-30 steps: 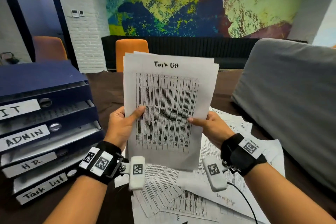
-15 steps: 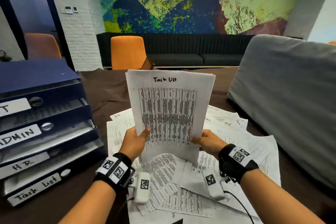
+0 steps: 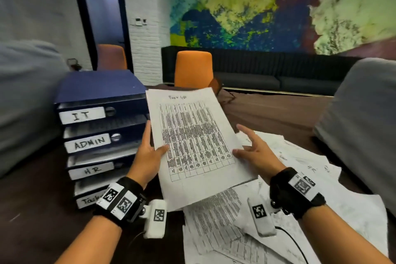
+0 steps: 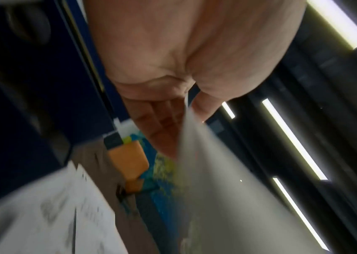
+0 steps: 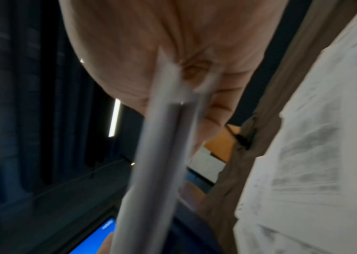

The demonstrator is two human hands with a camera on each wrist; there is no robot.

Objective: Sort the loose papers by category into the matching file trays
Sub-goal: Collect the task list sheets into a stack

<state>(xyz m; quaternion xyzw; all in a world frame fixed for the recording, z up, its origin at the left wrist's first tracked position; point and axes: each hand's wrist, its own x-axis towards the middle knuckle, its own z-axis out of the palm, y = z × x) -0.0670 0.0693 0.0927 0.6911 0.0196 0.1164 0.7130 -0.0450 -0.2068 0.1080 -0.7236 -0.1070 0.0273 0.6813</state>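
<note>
A dark brown table [image 3: 278, 113] carries everything. On its left side stands a blue stack of file trays [image 3: 100, 133], with white labels reading IT, ADMIN and HR and a lowest label partly hidden. On the near right a heap of loose papers [image 3: 300, 210] lies spread on the tabletop, the printed sheets overlapping at odd angles.
</note>
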